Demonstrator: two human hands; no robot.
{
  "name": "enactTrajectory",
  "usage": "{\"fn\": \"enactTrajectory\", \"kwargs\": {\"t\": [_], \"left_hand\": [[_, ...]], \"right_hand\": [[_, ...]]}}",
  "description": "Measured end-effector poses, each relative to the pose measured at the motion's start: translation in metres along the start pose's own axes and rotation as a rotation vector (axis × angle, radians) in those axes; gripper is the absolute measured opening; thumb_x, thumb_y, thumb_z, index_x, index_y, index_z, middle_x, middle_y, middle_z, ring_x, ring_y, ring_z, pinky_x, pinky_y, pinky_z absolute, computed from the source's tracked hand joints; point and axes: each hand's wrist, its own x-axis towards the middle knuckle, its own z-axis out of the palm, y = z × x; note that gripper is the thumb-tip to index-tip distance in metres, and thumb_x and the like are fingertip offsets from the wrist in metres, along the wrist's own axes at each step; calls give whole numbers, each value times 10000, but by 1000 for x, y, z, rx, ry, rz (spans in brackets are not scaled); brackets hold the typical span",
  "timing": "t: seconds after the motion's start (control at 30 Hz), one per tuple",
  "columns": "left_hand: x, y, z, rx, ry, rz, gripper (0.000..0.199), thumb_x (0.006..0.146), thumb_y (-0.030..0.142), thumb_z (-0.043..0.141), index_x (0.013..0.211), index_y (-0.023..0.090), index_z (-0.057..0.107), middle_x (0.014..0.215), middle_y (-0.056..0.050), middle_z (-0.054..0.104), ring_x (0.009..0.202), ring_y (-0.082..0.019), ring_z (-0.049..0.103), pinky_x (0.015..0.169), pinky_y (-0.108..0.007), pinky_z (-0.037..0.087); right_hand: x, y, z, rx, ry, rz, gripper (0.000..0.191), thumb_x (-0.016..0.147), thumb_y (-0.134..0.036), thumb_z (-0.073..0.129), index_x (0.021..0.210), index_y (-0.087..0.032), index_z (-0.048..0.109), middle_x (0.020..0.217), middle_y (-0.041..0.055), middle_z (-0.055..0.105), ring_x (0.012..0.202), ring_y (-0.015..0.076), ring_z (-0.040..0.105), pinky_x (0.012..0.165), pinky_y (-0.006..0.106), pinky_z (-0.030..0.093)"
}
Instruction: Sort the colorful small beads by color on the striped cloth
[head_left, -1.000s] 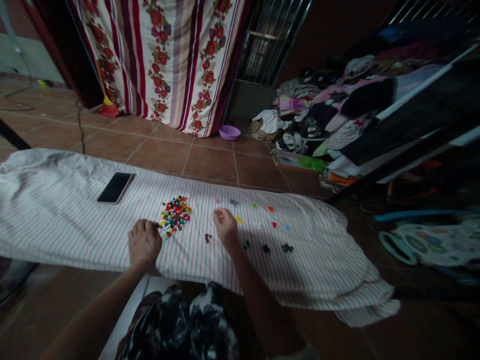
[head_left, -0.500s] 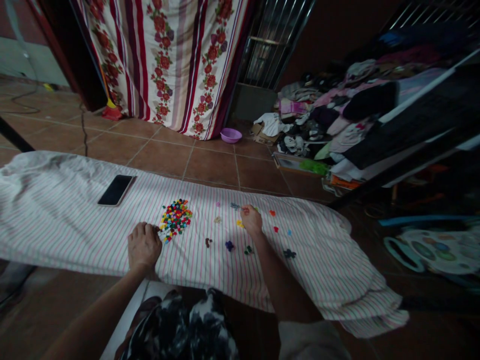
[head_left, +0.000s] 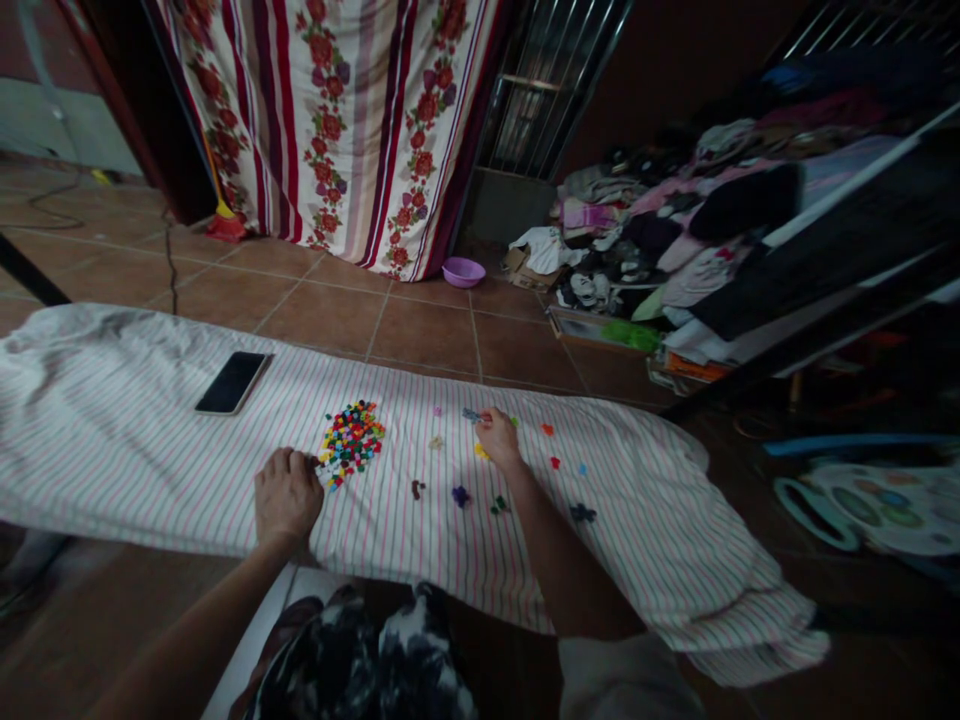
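Note:
On the striped cloth [head_left: 180, 470] lies a mixed pile of small colourful pieces [head_left: 352, 438]. My left hand [head_left: 288, 494] rests on the cloth at the pile's lower left, fingers curled; anything under them is hidden. My right hand [head_left: 498, 436] is pinched beside a small grey cluster [head_left: 471, 415]; what its fingertips hold is too small to make out. Yellow pieces [head_left: 481, 451] lie just below that hand. Around it are small groups sorted by colour: pink [head_left: 437, 411], beige [head_left: 436, 443], brown [head_left: 418, 489], purple [head_left: 460, 496], dark green [head_left: 499, 505], orange [head_left: 547, 429], red [head_left: 555, 463], blue [head_left: 583, 469] and dark grey [head_left: 583, 513].
A phone [head_left: 234, 382] lies on the cloth at the left. Beyond the cloth, a purple basin [head_left: 463, 271] stands on the tiled floor by a floral curtain [head_left: 360, 120]. Clothes [head_left: 675, 220] are heaped at the back right, and a dark bar crosses the right side.
My right hand has shifted very slightly left, staying by the grey cluster. My left hand has hardly moved.

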Motion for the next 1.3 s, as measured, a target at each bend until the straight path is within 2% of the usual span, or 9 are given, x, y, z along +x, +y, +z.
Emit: {"fn": "enactTrajectory", "kwargs": {"t": [0.17, 0.27, 0.47, 0.7, 0.83, 1.03, 1.3], "left_hand": [[0, 0, 1, -10, -2, 1, 193, 934, 251, 405, 960, 153, 570, 1044, -121, 605, 1037, -284, 559, 816, -384, 377], [0, 0, 1, -12, 5, 3, 181, 932, 248, 409, 948, 157, 565, 1033, -118, 606, 1023, -283, 561, 813, -386, 378], [-1, 0, 1, -7, 14, 10, 179, 935, 249, 407, 939, 157, 561, 1019, -114, 607, 1008, -287, 566, 809, -386, 382], [-1, 0, 1, -17, 24, 21, 172, 929, 245, 413, 945, 158, 561, 1028, -117, 603, 1020, -284, 564, 803, -385, 384], [-1, 0, 0, -23, 23, 15, 177, 929, 246, 410, 946, 158, 563, 1036, -120, 605, 1029, -283, 562, 805, -387, 383], [0, 0, 0, -32, 16, 9, 192, 928, 239, 401, 954, 157, 573, 1061, -126, 608, 1046, -287, 559, 817, -391, 379], [0, 0, 1, -53, 12, 3, 196, 930, 234, 399, 946, 156, 578, 1045, -124, 606, 1023, -281, 552, 817, -390, 373]], "right_hand": [[4, -5, -3, -58, -119, -15, 416, 752, -166, 678, 1164, -127, 638, 823, 71, 714, 1008, 230, 629, 878, 300, 480], [7, -10, -4, -104, -157, -37, 469, 775, -195, 698, 1235, -132, 625, 821, 62, 693, 1031, 221, 613, 898, 290, 460], [10, -16, -2, -177, -189, -9, 307, 843, -197, 661, 1146, -171, 702, 1008, 93, 676, 970, 183, 626, 888, 259, 455], [10, -19, -9, -238, -223, -39, 367, 876, -294, 662, 1233, -210, 672, 1159, 113, 639, 1019, 204, 619, 869, 270, 449], [10, -27, -11, -271, -259, -37, 334, 910, -335, 627, 1225, -233, 673, 1167, 103, 626, 1050, 208, 607, 895, 274, 436], [11, -33, -9, -259, -246, -8, 296, 928, -289, 586, 1195, -220, 692, 1153, 104, 621, 1056, 196, 601, 900, 250, 426], [10, -30, -15, -273, -245, 11, 397, 906, -370, 615, 1274, -223, 645, 1208, 113, 613, 1043, 219, 611, 851, 279, 437]]}}
